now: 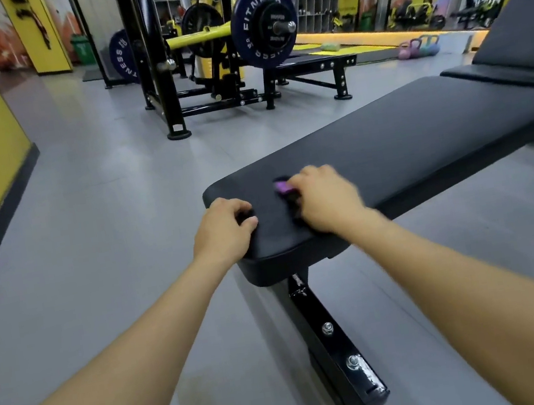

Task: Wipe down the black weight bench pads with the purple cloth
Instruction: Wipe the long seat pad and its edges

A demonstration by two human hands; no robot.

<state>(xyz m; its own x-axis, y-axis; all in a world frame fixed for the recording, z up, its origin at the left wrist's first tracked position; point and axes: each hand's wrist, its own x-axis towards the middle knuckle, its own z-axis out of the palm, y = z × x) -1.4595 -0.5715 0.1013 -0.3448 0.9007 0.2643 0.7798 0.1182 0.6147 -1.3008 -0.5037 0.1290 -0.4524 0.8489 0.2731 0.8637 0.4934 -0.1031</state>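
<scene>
Left hand (224,224): at about 7 o'clock on the seat pad (389,146), knuckles up, fingers curled under against the near corner of the vinyl; nothing visible between them. It appears to rest there as a brace.

Right hand (322,201): just beside the left, toward 5 o'clock on the same pad end, blurred, fingers curled down around the purple cloth (281,187). Only a small purple wad shows, poking out at the fingertips on the hand's 10 o'clock side and touching the pad. How much cloth lies under the palm cannot be told.

Seat pad: black, long, running from the hands toward 2 o'clock. Its surface shows no streaks or wet marks that would tell wiped from unwiped.

Back pad (528,35): black, raised at an angle, at 2 o'clock beyond the seat pad, well apart from both hands.

Step in hand, as judged: wiping the near end of the seat pad, early in the job.

Next move calls for: pressing the cloth flat and sweeping it along the seat toward 2 o'clock, then reaching the back pad.
</scene>
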